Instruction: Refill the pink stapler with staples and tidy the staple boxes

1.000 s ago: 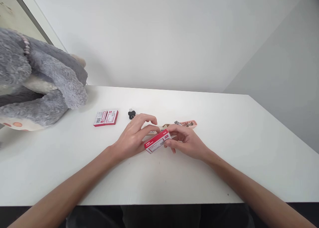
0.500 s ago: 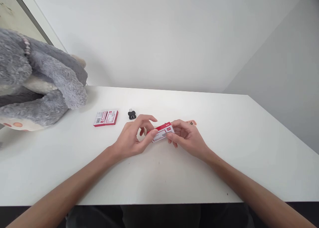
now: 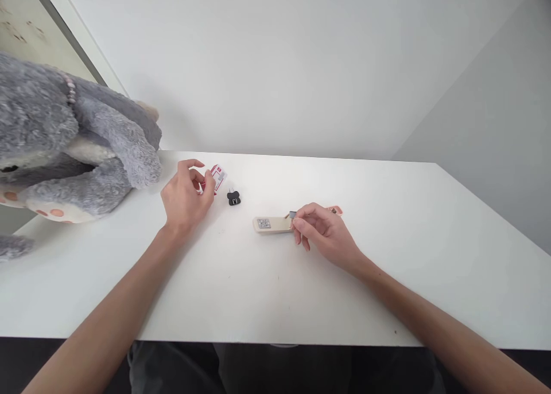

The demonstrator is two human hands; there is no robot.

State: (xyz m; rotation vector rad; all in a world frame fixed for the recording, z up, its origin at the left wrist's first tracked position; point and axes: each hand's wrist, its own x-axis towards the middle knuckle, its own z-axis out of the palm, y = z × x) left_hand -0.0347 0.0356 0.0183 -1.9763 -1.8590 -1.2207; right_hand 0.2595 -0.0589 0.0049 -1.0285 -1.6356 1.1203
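My left hand (image 3: 186,198) is out to the left at the back of the white table (image 3: 387,268), fingers closed on a small red and white box (image 3: 217,176) held just above the tabletop. My right hand (image 3: 322,232) rests near the middle, thumb and forefinger pinched on a small grey metal piece (image 3: 293,214). That piece sits at the right end of a beige stapler-like bar (image 3: 271,224) lying flat on the table. A pink end (image 3: 338,210) pokes out behind my right hand.
A small black object (image 3: 233,198) lies between the box and the beige bar. A large grey plush toy (image 3: 73,153) fills the table's far left corner. White walls stand close behind and to the right.
My left hand has carried the red and white box away from my right hand, up and to the left. My right hand stayed by the beige bar, now uncovered, and pinches a grey piece.
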